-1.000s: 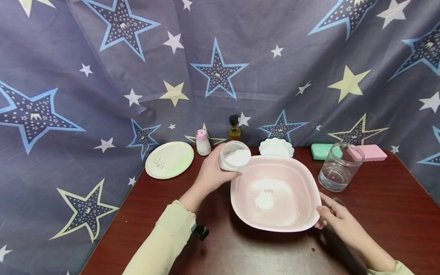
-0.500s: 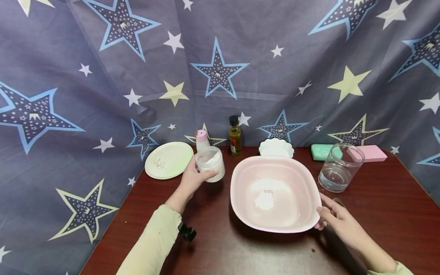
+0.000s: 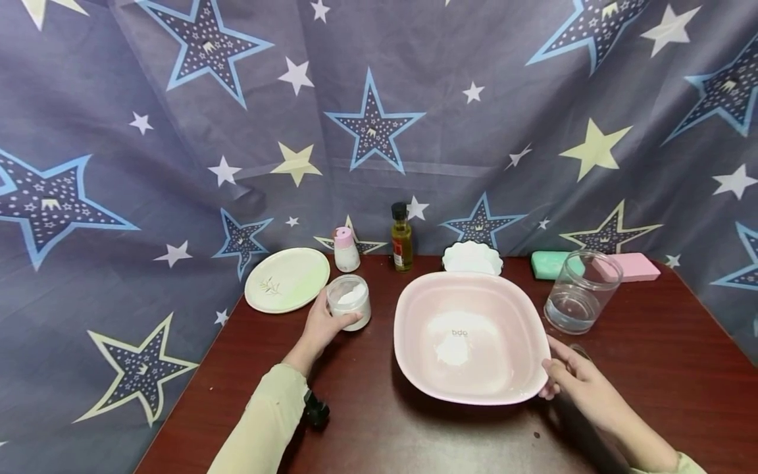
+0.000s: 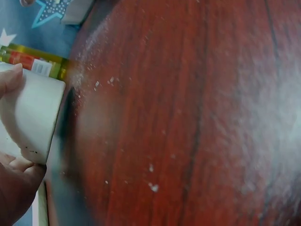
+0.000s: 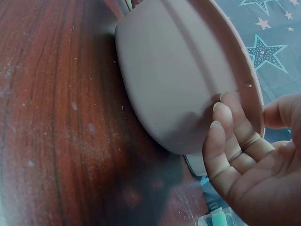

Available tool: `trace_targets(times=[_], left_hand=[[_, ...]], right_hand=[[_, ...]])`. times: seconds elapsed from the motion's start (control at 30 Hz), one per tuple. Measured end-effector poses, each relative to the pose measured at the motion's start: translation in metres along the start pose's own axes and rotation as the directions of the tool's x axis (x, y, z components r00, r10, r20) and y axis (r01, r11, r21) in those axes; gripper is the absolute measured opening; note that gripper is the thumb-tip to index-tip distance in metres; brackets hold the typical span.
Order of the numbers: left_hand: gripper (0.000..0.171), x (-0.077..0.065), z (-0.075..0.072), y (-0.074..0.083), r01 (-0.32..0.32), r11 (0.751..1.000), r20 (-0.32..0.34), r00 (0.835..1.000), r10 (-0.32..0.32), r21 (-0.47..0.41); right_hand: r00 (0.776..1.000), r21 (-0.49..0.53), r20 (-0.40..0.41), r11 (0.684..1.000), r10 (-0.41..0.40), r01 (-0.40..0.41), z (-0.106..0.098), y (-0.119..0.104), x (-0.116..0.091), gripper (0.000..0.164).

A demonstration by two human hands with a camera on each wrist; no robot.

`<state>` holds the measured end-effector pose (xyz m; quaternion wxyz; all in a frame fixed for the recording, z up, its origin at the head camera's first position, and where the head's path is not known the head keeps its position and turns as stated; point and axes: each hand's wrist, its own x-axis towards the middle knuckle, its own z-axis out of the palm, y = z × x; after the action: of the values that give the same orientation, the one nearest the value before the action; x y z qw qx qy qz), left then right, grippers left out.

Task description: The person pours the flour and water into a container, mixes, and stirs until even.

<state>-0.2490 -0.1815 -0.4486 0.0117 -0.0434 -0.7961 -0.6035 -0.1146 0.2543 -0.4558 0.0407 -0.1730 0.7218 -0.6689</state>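
Observation:
My left hand (image 3: 318,331) grips a clear jar (image 3: 361,315) of white powder, held upright close over the table left of the basin. In the left wrist view, thumb and fingers wrap the side of the whitish jar (image 4: 35,110), its base near the wood. At the right, my right hand (image 3: 583,382) pinches the rim of a pale pink basin (image 3: 414,316). The right wrist view shows the thumb over the rim and the fingers (image 5: 216,141) curled against the basin's outer wall (image 5: 164,66). A bright white patch shows on the basin's floor.
Along the back stand a pale plate (image 3: 287,296), a pink-capped shaker (image 3: 346,253), an oil bottle (image 3: 403,245) and a white scalloped dish (image 3: 472,257). Green (image 3: 547,264) and pink (image 3: 639,266) blocks lie behind a glass of water (image 3: 577,306) at the right.
My left hand has carried the jar from over the basin's left rim leftward and down toward the table, turning it upright. The right hand and basin have stayed put.

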Motion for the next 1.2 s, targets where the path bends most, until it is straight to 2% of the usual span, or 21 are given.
trace_targets(times=[0.27,0.4,0.57,0.67,0.8,0.87,0.93,1.03,1.13,1.2], left_hand=[[0.086,0.003,-0.002,-0.013,-0.017,0.999,0.028,0.999,0.018,-0.046],[0.087,0.003,-0.004,-0.014,-0.037,0.998,0.034,0.999,0.039,-0.052],[0.096,-0.001,-0.006,-0.006,-0.044,0.998,0.044,0.998,0.042,0.055],[0.102,-0.005,-0.007,-0.002,-0.068,0.987,0.057,0.997,0.061,0.143],[0.103,-0.015,-0.008,0.007,-0.097,0.977,0.059,0.994,0.087,0.188],[0.103,-0.017,-0.008,0.003,-0.106,0.974,0.040,0.994,0.100,0.200],[0.104,-0.019,-0.008,-0.003,-0.117,0.962,0.023,0.993,0.115,0.245],[0.103,-0.025,-0.007,-0.008,-0.131,0.926,-0.027,0.988,0.150,0.354],[0.097,-0.037,-0.003,0.005,-0.121,0.891,-0.078,0.982,0.172,0.437],[0.092,-0.045,0.001,0.013,-0.131,0.879,-0.106,0.974,0.200,0.459]], right_hand=[[1.000,-0.012,-0.004,1.000,0.008,-0.008,0.000,-0.001,0.001,0.053],[1.000,-0.018,-0.007,1.000,0.003,-0.003,0.000,-0.001,0.001,0.052],[1.000,-0.018,-0.013,1.000,0.011,-0.011,0.001,-0.001,0.001,0.053],[1.000,-0.016,-0.015,1.000,0.011,-0.011,0.000,-0.001,0.001,0.053],[1.000,-0.010,-0.012,1.000,0.013,-0.013,-0.001,-0.001,0.001,0.053],[1.000,-0.004,-0.009,1.000,0.021,-0.021,0.000,-0.001,0.001,0.053],[1.000,0.004,-0.006,1.000,0.028,-0.028,0.000,-0.001,0.000,0.053],[0.999,0.013,-0.009,0.999,0.036,-0.035,0.000,-0.001,0.000,0.054],[0.999,0.021,-0.013,0.999,0.036,-0.036,-0.001,0.000,0.000,0.054],[0.999,0.022,-0.013,0.999,0.037,-0.036,-0.001,0.000,0.001,0.054]])
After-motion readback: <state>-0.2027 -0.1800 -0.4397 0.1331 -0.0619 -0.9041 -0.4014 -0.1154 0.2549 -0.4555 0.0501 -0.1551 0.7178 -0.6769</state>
